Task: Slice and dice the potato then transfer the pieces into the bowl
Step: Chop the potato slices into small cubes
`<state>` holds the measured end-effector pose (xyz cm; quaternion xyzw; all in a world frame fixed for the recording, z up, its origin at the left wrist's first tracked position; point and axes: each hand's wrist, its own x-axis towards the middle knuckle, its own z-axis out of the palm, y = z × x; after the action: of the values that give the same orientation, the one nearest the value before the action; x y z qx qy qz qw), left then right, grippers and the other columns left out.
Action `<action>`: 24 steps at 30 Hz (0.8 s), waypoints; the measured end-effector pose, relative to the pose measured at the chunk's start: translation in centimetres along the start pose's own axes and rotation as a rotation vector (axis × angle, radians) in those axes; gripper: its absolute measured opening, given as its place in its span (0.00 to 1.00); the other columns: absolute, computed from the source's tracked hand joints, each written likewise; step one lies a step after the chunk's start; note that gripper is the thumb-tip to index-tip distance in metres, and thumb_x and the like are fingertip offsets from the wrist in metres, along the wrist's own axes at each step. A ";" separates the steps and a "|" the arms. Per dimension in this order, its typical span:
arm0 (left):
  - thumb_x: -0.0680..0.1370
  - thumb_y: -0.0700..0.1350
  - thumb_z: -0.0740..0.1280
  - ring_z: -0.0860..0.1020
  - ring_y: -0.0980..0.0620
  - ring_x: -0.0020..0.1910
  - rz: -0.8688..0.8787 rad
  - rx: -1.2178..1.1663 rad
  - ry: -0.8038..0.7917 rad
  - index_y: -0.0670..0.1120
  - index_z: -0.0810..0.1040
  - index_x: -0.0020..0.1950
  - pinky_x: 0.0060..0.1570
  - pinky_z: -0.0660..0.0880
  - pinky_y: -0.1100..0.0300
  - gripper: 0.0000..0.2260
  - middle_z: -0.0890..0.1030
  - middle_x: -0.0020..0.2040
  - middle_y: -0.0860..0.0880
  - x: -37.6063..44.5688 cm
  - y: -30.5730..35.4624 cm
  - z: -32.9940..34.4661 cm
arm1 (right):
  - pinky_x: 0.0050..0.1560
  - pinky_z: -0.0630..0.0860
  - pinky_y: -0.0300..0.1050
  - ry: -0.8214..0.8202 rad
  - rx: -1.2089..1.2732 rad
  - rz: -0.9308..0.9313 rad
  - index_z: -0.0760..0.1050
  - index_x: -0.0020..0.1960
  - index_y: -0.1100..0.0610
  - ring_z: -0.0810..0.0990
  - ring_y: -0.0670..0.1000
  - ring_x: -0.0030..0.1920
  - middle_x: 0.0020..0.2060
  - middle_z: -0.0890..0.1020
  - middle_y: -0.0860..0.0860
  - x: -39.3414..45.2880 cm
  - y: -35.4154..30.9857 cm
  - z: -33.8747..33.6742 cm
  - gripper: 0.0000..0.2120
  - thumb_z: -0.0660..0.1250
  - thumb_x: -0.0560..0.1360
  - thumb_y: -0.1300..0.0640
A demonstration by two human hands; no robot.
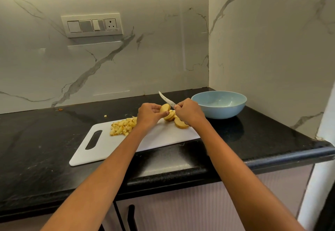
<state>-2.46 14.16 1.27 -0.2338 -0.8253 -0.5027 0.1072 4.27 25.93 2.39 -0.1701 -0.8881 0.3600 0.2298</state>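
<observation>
A white cutting board (112, 145) lies on the black counter. On it sits a heap of diced potato (123, 127) at the left and several round potato slices (178, 122) at the right. My left hand (149, 115) pinches a small stack of slices (165, 107) just above the board. My right hand (189, 112) grips a knife (166, 101) whose blade points up and to the left, behind the held slices. A light blue bowl (219, 103) stands right of the board; I see nothing inside it.
One stray potato cube (105, 116) lies on the counter (36, 140) behind the board. Marble walls close the back and right sides, with a switch panel (92, 25) on the back wall. The counter's front edge runs below the board, above cabinet doors (181, 209).
</observation>
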 end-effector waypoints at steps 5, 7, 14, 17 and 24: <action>0.69 0.44 0.75 0.80 0.48 0.51 0.007 0.009 -0.020 0.39 0.79 0.58 0.50 0.74 0.60 0.19 0.82 0.53 0.42 0.0 -0.1 0.4 | 0.42 0.74 0.43 -0.007 -0.111 0.037 0.76 0.56 0.60 0.75 0.50 0.41 0.38 0.74 0.52 -0.2 0.3 -0.1 0.12 0.60 0.79 0.54; 0.69 0.44 0.75 0.80 0.48 0.51 -0.006 -0.033 -0.030 0.39 0.79 0.58 0.51 0.75 0.60 0.20 0.82 0.53 0.41 0.1 0.0 0.4 | 0.41 0.73 0.42 -0.005 -0.141 0.046 0.76 0.56 0.60 0.75 0.50 0.42 0.40 0.75 0.53 -0.2 0.2 -0.1 0.12 0.60 0.79 0.54; 0.70 0.42 0.74 0.79 0.50 0.54 0.001 -0.105 -0.076 0.41 0.77 0.61 0.51 0.73 0.63 0.20 0.81 0.56 0.44 -0.1 0.1 -0.8 | 0.40 0.71 0.41 0.081 -0.077 0.025 0.77 0.57 0.60 0.76 0.49 0.41 0.42 0.76 0.53 -0.3 0.2 -0.2 0.13 0.60 0.80 0.54; 0.70 0.41 0.74 0.77 0.54 0.51 0.064 -0.113 -0.244 0.44 0.78 0.59 0.46 0.72 0.69 0.17 0.81 0.53 0.47 -1.0 0.7 -2.4 | 0.40 0.72 0.42 0.091 -0.055 0.014 0.78 0.56 0.60 0.76 0.49 0.40 0.41 0.77 0.53 -0.4 0.1 -0.2 0.13 0.60 0.80 0.54; 0.71 0.35 0.68 0.72 0.56 0.57 0.130 0.233 -0.574 0.53 0.79 0.55 0.56 0.67 0.60 0.17 0.77 0.55 0.55 -3.3 -0.2 -4.6 | 0.40 0.71 0.41 0.121 -0.028 -0.018 0.78 0.57 0.61 0.76 0.48 0.41 0.47 0.80 0.56 -1.0 0.0 -0.2 0.13 0.60 0.80 0.55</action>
<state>0.04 9.15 1.93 -0.4046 -0.8572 -0.3105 -0.0719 5.19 25.59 2.31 -0.1868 -0.8789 0.3345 0.2841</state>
